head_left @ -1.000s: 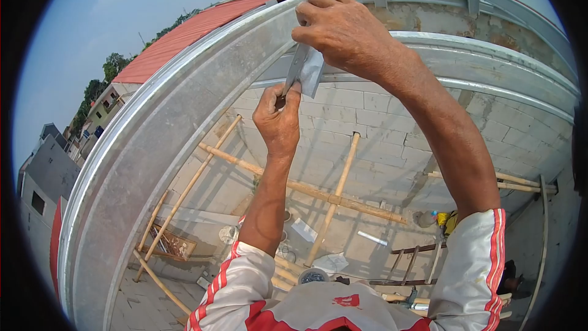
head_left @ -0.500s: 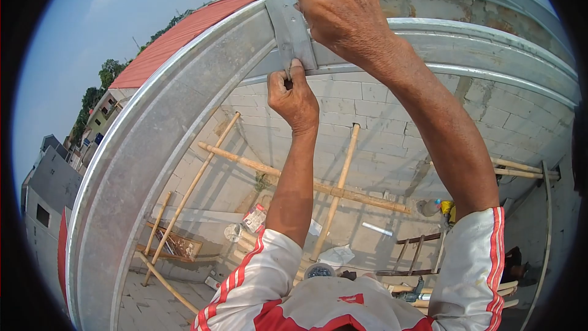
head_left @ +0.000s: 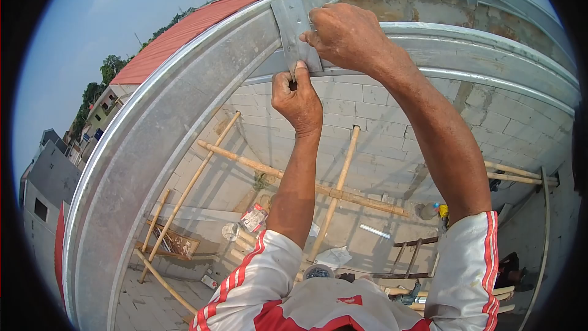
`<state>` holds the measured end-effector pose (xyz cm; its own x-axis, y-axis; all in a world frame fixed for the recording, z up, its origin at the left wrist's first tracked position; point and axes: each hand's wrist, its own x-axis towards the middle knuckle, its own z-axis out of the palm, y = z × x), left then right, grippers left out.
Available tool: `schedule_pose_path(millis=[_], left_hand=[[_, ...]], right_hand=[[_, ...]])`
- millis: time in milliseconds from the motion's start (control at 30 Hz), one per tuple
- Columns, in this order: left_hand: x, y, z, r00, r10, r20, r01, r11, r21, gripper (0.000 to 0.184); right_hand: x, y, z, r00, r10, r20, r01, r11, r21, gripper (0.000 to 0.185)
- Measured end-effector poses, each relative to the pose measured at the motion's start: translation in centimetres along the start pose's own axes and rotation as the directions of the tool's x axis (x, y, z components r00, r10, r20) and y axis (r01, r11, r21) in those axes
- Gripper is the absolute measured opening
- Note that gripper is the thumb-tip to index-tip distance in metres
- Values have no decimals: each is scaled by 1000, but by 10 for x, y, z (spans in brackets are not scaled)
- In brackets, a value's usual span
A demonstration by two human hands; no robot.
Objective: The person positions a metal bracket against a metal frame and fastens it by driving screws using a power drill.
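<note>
A grey metal bracket point(head_left: 296, 27) with small holes lies against the side of the long galvanized beam point(head_left: 147, 110), upright across its end. My left hand point(head_left: 297, 99) pinches the bracket's lower edge between thumb and curled fingers. Close to the bracket's right side is my right hand point(head_left: 349, 34), its fingers curled and the thumb near the metal. Whatever may be between those right fingers is hidden. Behind the bracket a second metal beam point(head_left: 478, 55) runs off to the right.
Far below, bamboo poles point(head_left: 306, 185) cross in front of a block wall point(head_left: 380, 116). On the ground are a bucket point(head_left: 318, 271), a ladder point(head_left: 414, 256) and a wooden tray point(head_left: 174, 243). Red roofing point(head_left: 184, 27) lies beyond the beam. Part of a person point(head_left: 509, 270) shows at lower right.
The bracket has gone from hanging tilted between both hands to lying against the beam. My left hand moved right and up with it; my right hand came down from the bracket's top to its right side.
</note>
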<state>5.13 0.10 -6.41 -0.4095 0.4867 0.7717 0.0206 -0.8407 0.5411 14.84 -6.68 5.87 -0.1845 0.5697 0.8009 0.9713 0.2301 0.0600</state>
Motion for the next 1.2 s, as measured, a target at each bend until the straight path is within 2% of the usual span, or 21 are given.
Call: schedule_pose_path(millis=[67,100,167,267,400,500,567,667,700,767,800,867,900,967,1200], left_hand=[[0,4,-1,1000,-19,1,19,1000,-2,33],[0,5,-1,999,-37,8,37,999,-4,33],[-1,5,0,999,-34,-2,34,999,-4,33],[-1,5,2,999,-30,-10,30,1000,-6,33],[0,4,0,999,-30,20,29,999,27,33],[0,7,0,999,-31,31,31,999,19,33],[0,9,0,998,-46,33,46,999,17,33],[0,10,0,998,-50,33,49,999,21,34],[-1,11,2,999,-40,29,39,999,30,34],[-2,13,3,998,-56,29,56,998,20,35],[-2,14,3,997,-75,28,74,997,14,35],[-1,13,2,998,-57,39,56,998,23,35],[-2,12,2,998,-43,48,41,999,34,34],[-3,8,3,999,-22,43,20,999,28,34],[-4,7,3,999,-20,46,20,1000,7,33]], right_hand=[[8,4,-15,977,99,191,-123,985,118,34],[10,7,-14,977,95,191,-119,986,118,34],[14,12,-14,980,124,157,-163,950,267,34],[15,12,-10,985,129,113,-160,929,334,33],[18,13,-2,978,141,157,-181,942,281,34],[16,12,-2,963,122,240,-165,972,167,37],[9,9,4,978,139,158,-148,988,49,25],[6,1,1,960,166,224,-159,986,-49,22],[5,3,2,961,168,222,-160,986,-51,22],[5,3,5,960,156,232,-143,987,-71,36],[5,2,4,961,157,227,-144,987,-73,36],[4,2,3,963,162,215,-152,987,-60,22],[4,3,4,963,166,212,-156,986,-61,22],[1,6,9,970,135,203,-123,990,-70,35],[-1,5,8,980,112,163,-104,993,-61,33]])
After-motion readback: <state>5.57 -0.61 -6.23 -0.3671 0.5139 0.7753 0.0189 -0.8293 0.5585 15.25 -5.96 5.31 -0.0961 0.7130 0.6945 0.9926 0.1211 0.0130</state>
